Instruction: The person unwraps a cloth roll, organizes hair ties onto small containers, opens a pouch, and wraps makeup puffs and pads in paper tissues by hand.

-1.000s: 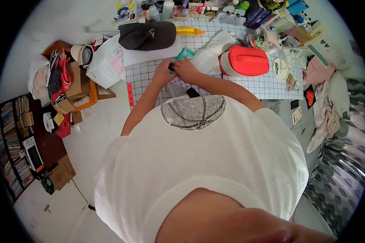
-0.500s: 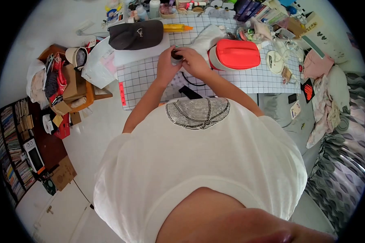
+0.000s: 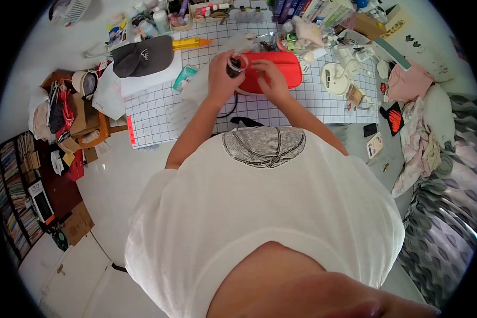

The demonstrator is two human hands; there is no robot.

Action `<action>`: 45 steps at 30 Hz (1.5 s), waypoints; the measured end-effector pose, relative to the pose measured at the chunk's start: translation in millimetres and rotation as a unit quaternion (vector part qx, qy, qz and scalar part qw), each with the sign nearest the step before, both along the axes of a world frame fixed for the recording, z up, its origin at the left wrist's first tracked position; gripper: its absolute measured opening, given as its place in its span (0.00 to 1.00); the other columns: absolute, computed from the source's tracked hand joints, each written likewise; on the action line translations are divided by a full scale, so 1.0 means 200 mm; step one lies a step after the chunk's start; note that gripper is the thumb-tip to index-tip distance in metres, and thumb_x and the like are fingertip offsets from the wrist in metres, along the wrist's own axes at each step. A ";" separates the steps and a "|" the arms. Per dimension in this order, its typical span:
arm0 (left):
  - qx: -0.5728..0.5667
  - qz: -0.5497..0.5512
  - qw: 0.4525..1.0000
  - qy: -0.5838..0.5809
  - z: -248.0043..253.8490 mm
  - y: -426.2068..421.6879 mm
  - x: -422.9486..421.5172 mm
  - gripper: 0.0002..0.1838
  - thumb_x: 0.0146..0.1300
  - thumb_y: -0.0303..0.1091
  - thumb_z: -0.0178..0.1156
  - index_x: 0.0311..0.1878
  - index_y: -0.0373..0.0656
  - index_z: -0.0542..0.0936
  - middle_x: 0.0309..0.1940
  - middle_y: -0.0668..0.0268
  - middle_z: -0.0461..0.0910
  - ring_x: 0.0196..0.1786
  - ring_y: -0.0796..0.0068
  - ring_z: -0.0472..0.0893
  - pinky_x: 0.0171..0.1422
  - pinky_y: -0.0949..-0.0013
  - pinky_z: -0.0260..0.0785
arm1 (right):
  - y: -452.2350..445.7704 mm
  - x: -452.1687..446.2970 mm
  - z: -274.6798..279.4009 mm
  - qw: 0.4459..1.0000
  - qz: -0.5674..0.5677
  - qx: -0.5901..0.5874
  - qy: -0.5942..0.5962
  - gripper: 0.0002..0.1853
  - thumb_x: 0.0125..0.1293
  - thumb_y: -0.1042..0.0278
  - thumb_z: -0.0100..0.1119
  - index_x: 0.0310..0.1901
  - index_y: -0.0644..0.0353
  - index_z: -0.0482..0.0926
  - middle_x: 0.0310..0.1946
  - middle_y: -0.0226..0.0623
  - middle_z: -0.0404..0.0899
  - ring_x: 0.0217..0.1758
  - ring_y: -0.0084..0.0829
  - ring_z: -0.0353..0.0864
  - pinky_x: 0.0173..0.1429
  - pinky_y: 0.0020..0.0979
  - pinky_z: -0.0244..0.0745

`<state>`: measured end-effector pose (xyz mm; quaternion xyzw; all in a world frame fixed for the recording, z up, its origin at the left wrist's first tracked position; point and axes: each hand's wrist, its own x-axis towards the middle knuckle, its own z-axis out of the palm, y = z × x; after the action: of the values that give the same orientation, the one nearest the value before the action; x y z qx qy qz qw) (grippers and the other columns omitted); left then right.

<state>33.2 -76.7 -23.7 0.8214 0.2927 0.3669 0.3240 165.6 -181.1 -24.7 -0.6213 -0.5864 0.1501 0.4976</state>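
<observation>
My left hand (image 3: 222, 75) is wrapped round a clear round jar (image 3: 239, 62) with dark contents, its open rim facing up. Just to the right, my right hand (image 3: 271, 79) has its fingers apart and bent, with nothing seen in them. Both hands are over the red case (image 3: 289, 66), whose left end the jar and left hand partly cover. A dark cable (image 3: 229, 112) curves below my left hand. Left of it lie crumpled translucent plastic (image 3: 195, 87) and a teal packet (image 3: 185, 78).
A dark cap (image 3: 143, 55) rests on white sheets at the table's left, beside a yellow tube (image 3: 188, 43). Bottles (image 3: 161, 21) and books line the back of the grid-patterned table (image 3: 153, 119). A white round device (image 3: 335, 78) stands at the right.
My hands have parted, and the jar is now in my left hand alone, over the red case. The view has shifted, with table objects appearing further left. The teal packet is uncovered.
</observation>
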 end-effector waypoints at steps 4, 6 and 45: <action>-0.020 0.021 0.999 -0.014 0.06 0.00 0.05 0.30 0.39 0.33 0.66 0.50 0.42 0.69 0.43 0.58 0.71 0.48 0.58 0.69 0.54 0.62 0.60 | 0.03 0.16 -0.05 0.999 -0.030 -0.033 -0.027 0.13 0.47 0.79 0.50 0.38 0.63 0.74 0.42 0.43 0.71 0.46 0.43 0.71 0.49 0.35 0.67; -0.018 0.022 0.999 -0.015 0.06 0.01 0.06 0.30 0.40 0.33 0.66 0.50 0.41 0.68 0.43 0.58 0.71 0.48 0.59 0.70 0.53 0.63 0.62 | 0.06 0.21 -0.07 0.996 -0.046 -0.056 -0.047 0.13 0.48 0.77 0.50 0.38 0.63 0.74 0.42 0.44 0.71 0.46 0.44 0.70 0.50 0.35 0.66; -0.062 -0.030 0.997 0.018 0.01 0.29 0.18 0.31 0.40 0.34 0.66 0.51 0.38 0.68 0.45 0.55 0.70 0.49 0.58 0.71 0.53 0.64 0.62 | 0.50 0.53 -0.27 0.970 -0.030 -0.231 0.061 0.11 0.51 0.67 0.59 0.35 0.64 0.77 0.33 0.42 0.78 0.36 0.33 0.78 0.40 0.31 0.71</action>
<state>70.0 -19.7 -21.0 0.8146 0.2962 0.3234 0.3795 271.2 -81.6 -79.0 -0.7267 -0.4854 0.3040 0.3792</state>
